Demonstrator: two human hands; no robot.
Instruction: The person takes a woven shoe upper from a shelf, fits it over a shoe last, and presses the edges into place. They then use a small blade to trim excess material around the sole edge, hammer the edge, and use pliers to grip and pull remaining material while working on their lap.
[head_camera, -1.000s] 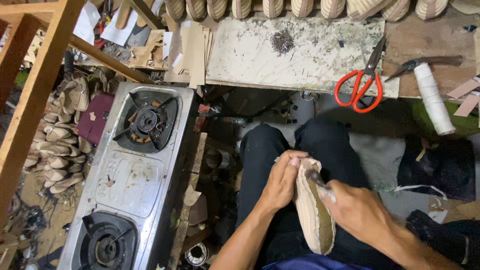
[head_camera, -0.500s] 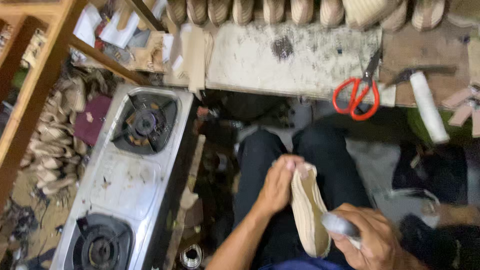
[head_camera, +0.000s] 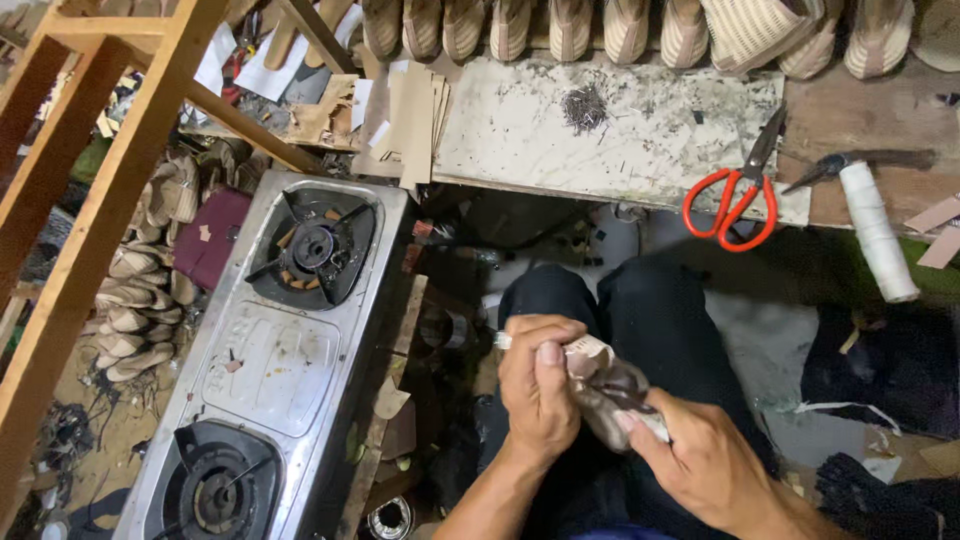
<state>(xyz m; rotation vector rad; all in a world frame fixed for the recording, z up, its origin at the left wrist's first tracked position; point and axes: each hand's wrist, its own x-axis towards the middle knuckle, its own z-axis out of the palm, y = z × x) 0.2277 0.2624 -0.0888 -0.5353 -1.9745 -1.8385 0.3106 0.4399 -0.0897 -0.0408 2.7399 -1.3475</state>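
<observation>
Both hands are down over the lap, working on a pale beige shoe piece (head_camera: 600, 385), looks like a soft upper or sole but it's bunched up enough that I can't say which. The left hand (head_camera: 537, 390) is curled shut around its upper end, thumb pressed flat on top. The right hand (head_camera: 700, 460) comes in from the lower right with fingers closed on the lower end, and something dark sits pinched between its fingertips and the piece; too blurry to tell what it is. The whole thing sits over the person's dark trousers (head_camera: 650, 320), between the knees.

Left of the legs there's a steel two-burner gas stove (head_camera: 270, 350) on the floor, with a heap of tan soles (head_camera: 135, 300) beyond it under a wooden frame (head_camera: 110, 170). Up top is a scuffed white work board (head_camera: 620, 135) with a small pile of nails (head_camera: 585, 105) on it, red-handled scissors (head_camera: 735, 195) at its right edge, and a spool of white thread (head_camera: 878, 232) just beside those. A row of striped shoes (head_camera: 560, 25) lines the far edge.
</observation>
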